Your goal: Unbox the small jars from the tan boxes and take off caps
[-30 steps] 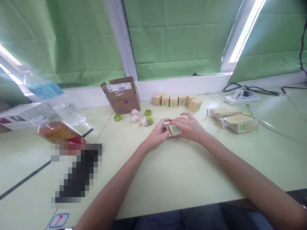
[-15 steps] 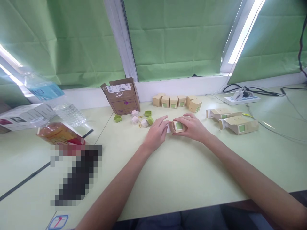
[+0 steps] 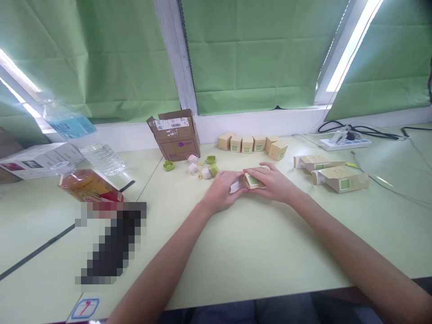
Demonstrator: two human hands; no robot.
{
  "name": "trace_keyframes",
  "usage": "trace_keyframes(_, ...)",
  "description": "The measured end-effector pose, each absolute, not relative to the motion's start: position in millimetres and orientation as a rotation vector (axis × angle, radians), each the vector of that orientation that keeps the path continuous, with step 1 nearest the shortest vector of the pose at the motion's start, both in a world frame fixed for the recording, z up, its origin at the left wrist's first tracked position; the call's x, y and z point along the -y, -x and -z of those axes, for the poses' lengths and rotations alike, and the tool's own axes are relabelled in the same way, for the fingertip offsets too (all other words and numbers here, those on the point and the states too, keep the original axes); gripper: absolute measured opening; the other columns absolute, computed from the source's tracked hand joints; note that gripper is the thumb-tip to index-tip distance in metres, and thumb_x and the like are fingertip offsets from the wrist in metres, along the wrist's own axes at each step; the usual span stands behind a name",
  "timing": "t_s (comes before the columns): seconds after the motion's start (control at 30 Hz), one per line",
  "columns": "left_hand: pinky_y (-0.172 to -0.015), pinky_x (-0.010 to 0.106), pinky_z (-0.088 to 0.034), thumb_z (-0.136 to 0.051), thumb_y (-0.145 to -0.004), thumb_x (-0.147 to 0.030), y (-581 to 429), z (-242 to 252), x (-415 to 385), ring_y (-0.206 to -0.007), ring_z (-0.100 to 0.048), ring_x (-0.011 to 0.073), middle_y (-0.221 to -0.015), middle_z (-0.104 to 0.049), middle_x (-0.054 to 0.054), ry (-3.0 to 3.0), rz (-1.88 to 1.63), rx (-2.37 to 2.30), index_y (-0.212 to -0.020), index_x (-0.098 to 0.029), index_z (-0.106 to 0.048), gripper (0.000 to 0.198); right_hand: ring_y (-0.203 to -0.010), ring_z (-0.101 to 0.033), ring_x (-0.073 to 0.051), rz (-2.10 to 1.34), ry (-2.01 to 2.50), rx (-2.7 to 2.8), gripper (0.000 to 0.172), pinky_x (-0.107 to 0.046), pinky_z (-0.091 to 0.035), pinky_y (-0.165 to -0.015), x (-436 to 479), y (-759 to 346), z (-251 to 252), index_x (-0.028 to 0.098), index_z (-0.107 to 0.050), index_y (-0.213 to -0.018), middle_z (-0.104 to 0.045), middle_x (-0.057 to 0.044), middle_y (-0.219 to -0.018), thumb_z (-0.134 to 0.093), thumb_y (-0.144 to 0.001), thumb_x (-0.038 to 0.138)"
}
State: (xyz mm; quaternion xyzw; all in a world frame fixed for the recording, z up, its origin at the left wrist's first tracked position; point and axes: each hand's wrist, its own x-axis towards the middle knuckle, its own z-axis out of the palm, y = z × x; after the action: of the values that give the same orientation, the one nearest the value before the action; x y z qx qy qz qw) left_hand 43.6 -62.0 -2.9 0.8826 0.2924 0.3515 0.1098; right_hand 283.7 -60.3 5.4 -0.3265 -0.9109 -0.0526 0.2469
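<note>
Green blinds (image 3: 249, 54), bright window gap (image 3: 353, 49), pale tabletop (image 3: 249, 261).

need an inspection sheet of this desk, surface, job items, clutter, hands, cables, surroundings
Surface: pale tabletop, seam at left.
Job's things: small box between the hands; cardboard boxes at the back; two open-flapped boxes at right.
Clutter: green pieces, pale pieces, brown carton, water bottle, amber bottle, white box; one dark object pixelated.
Hands: left hand on the small box's flap end, right hand gripping the other.
Cables: black cables right of the power strip; thin cable with yellow section.
Surroundings: green blinds behind.
</note>
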Motion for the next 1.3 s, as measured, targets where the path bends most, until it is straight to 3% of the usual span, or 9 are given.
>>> trace_keyframes(0.13,-0.104,0.043,-0.044,-0.071,-0.090,-0.047,-47,5,63,-0.115,-0.065,0.0278,-0.124,-0.071,0.011,-2.462,-1.095,-0.895,-0.129,-0.021,-0.061,0.048,-0.119,-0.067,-0.030,0.124,0.892,2.504,0.053,-0.056,-0.034,-0.114,63,-280,-7,0.021,-0.048,-0.146,-0.066,-0.015,-0.138,-0.051,-0.102,0.049)
trace_keyframes(0.37,-0.087,0.032,-0.053,-0.077,-0.085,-0.042,-45,4,58,-0.099,-0.069,0.0229,-0.110,-0.076,0.008,-2.147,-1.044,-0.885,-0.113,-0.018,-0.072,0.037,-0.123,-0.064,-0.030,0.010,0.895,2.524,0.058,-0.053,-0.039,-0.111,62,-279,-6,0.024,-0.048,-0.148,-0.064,-0.013,-0.141,-0.051,-0.100,0.056)
trace_keyframes(0.57,-0.090,0.032,-0.055,-0.067,-0.089,-0.028,-45,9,54,-0.101,-0.071,0.0221,-0.109,-0.077,0.008,-1.907,-0.998,-0.814,-0.113,-0.016,-0.074,0.028,-0.123,-0.063,-0.030,-0.008,0.891,2.513,0.056,-0.051,-0.040,-0.110,60,-280,-2,0.024,-0.050,-0.147,-0.064,-0.012,-0.142,-0.050,-0.101,0.056)
trace_keyframes(0.77,-0.071,0.025,-0.051,-0.053,-0.094,-0.022,-45,17,51,-0.076,-0.065,0.0151,-0.089,-0.074,0.004,-2.011,-1.062,-0.976,-0.113,-0.016,-0.069,0.026,-0.124,-0.063,-0.030,0.002,0.878,2.491,0.054,-0.050,-0.043,-0.108,61,-278,-3,0.025,-0.053,-0.145,-0.065,-0.011,-0.141,-0.053,-0.100,0.054)
trace_keyframes(0.87,-0.073,0.024,-0.051,-0.050,-0.096,-0.021,-44,15,53,-0.081,-0.066,0.0147,-0.088,-0.071,0.002,-2.000,-1.117,-0.949,-0.118,-0.019,-0.062,0.025,-0.124,-0.063,-0.031,-0.036,0.901,2.462,0.055,-0.050,-0.045,-0.106,59,-280,-2,0.025,-0.054,-0.145,-0.066,-0.011,-0.138,-0.055,-0.099,0.056)
trace_keyframes(0.97,-0.079,0.027,-0.051,-0.046,-0.096,-0.016,-45,13,56,-0.089,-0.066,0.0170,-0.097,-0.072,0.005,-2.197,-1.090,-0.924,-0.108,-0.020,-0.065,0.023,-0.124,-0.064,-0.031,-0.091,0.940,2.445,0.054,-0.049,-0.048,-0.104,57,-283,0,0.024,-0.057,-0.142,-0.068,-0.011,-0.135,-0.056,-0.098,0.056)
trace_keyframes(1.07,-0.079,0.030,-0.050,-0.046,-0.095,-0.014,-47,10,59,-0.084,-0.066,0.0180,-0.099,-0.074,0.006,-2.319,-1.045,-0.938,-0.113,-0.019,-0.067,0.028,-0.122,-0.066,-0.032,-0.101,0.956,2.435,0.051,-0.048,-0.049,-0.101,55,-285,1,0.025,-0.059,-0.139,-0.070,-0.010,-0.133,-0.057,-0.098,0.056)
trace_keyframes(1.3,-0.082,0.031,-0.051,-0.065,-0.092,-0.036,-45,0,66,-0.091,-0.066,0.0202,-0.101,-0.073,0.006,-2.265,-0.989,-0.897,-0.107,-0.020,-0.066,0.022,-0.111,-0.071,-0.029,-0.022,0.930,2.447,0.045,-0.043,-0.053,-0.093,56,-286,-1,0.023,-0.063,-0.135,-0.075,-0.010,-0.124,-0.056,-0.100,0.051)
